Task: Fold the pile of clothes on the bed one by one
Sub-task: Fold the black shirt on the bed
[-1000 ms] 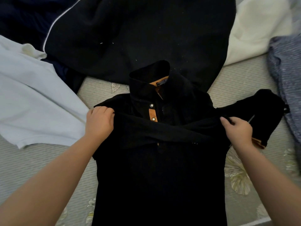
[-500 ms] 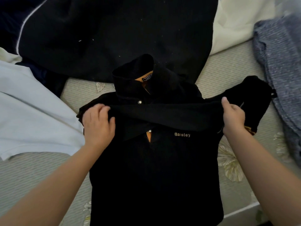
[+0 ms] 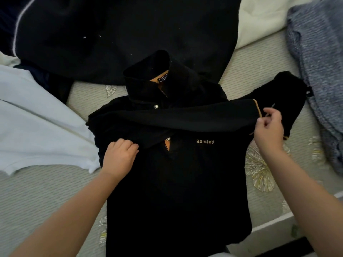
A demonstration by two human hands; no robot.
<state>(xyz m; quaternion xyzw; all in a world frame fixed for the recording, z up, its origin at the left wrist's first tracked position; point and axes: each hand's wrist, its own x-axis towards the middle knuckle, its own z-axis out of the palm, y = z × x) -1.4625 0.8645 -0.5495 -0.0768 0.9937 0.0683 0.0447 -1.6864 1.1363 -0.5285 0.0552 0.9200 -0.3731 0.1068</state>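
Black polo shirt (image 3: pixel 178 182) | left fingers (image 3: pixel 128 145) curled, pressing it | right fingers (image 3: pixel 269 120) pinching sleeve cuff (image 3: pixel 257 110)

Item count, head view:

- Bare hands: two, the left hand (image 3: pixel 119 156) and the right hand (image 3: pixel 269 129).
- Black collared polo shirt (image 3: pixel 176 191) with tan trim: one.
- Large black garment (image 3: pixel 130 34): one.
- White cloth garments: two, at left (image 3: pixel 37 117) and upper right (image 3: pixel 259 17).
- Blue-grey knitted garment (image 3: pixel 319 62): one.
- Visible shirt buttons: two.
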